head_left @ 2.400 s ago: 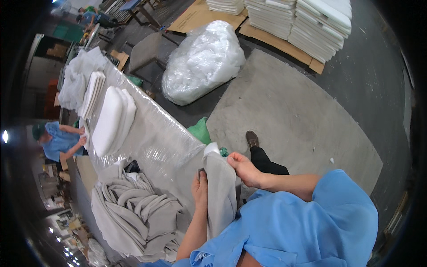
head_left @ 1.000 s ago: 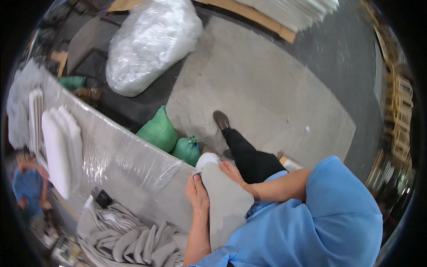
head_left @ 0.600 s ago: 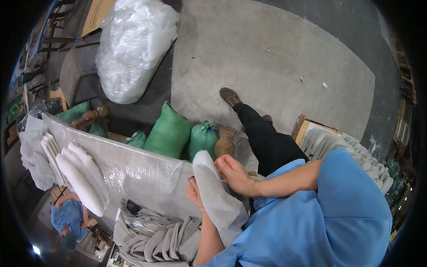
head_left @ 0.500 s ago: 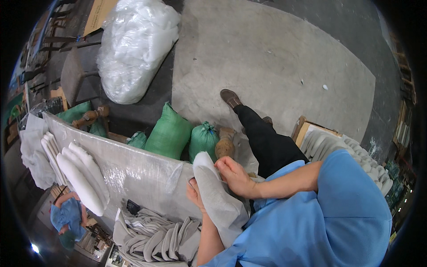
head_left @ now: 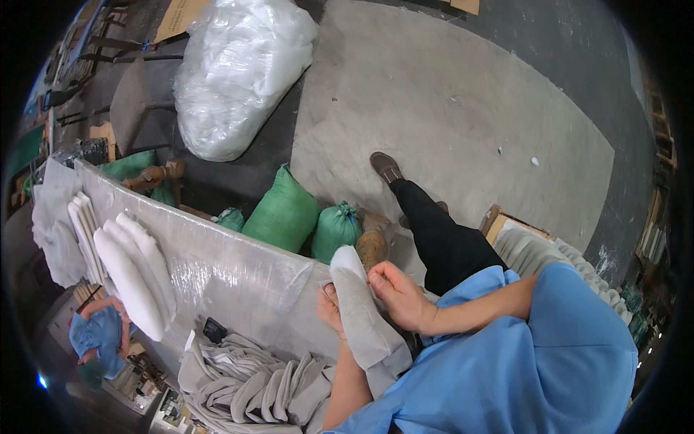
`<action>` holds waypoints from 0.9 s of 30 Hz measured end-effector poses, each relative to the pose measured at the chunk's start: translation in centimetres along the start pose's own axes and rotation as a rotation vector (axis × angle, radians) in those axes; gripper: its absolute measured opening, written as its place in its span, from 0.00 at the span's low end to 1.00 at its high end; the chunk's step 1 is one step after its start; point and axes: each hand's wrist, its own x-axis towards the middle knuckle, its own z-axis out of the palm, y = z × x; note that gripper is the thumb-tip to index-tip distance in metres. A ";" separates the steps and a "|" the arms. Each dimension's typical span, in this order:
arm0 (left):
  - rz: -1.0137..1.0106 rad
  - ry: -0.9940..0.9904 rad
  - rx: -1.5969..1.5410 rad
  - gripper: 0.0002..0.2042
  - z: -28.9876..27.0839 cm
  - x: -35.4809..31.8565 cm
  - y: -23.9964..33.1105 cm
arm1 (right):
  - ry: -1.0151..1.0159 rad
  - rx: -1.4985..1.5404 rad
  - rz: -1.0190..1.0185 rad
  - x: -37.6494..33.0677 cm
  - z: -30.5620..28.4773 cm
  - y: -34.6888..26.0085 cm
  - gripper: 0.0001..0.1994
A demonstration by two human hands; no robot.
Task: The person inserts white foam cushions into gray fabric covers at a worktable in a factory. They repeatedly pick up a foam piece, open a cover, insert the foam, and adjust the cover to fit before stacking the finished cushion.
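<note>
A long grey fabric cover (head_left: 370, 329) lies across my lap, pointing away from me over the table's near edge. White padding (head_left: 347, 259) shows at its far end. My left hand (head_left: 330, 311) is closed at the left side of the cover's mouth, gripping its edge. On the opposite side, my right hand (head_left: 403, 296) pinches the cover's edge between thumb and fingers. A pile of grey fabric covers (head_left: 253, 383) rests on the table left of my left forearm.
The table (head_left: 238, 278) is wrapped in clear film. White padding pieces (head_left: 134, 278) lie at its left end, a small black object (head_left: 214, 330) near the pile. Green sacks (head_left: 285, 213) stand beyond. A crate of grey padded pieces (head_left: 531, 249) is at right. Another person (head_left: 101, 336) is at far left.
The whole view has shifted slightly, so most things sit a little further right. Both hands keep their hold on the grey cover, which looks a little straighter.
</note>
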 end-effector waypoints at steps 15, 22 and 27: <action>-0.032 -0.025 0.273 0.18 -0.7 0.5 3.1 | 0.079 -0.103 0.159 3.1 -0.6 1.6 0.15; 0.083 0.070 0.200 0.16 0.6 1.2 1.3 | -0.016 -0.297 -0.051 2.9 -1.9 2.9 0.11; 0.123 0.068 0.094 0.15 -0.5 -0.1 2.9 | -0.241 -0.414 -0.285 8.2 -2.8 -6.0 0.08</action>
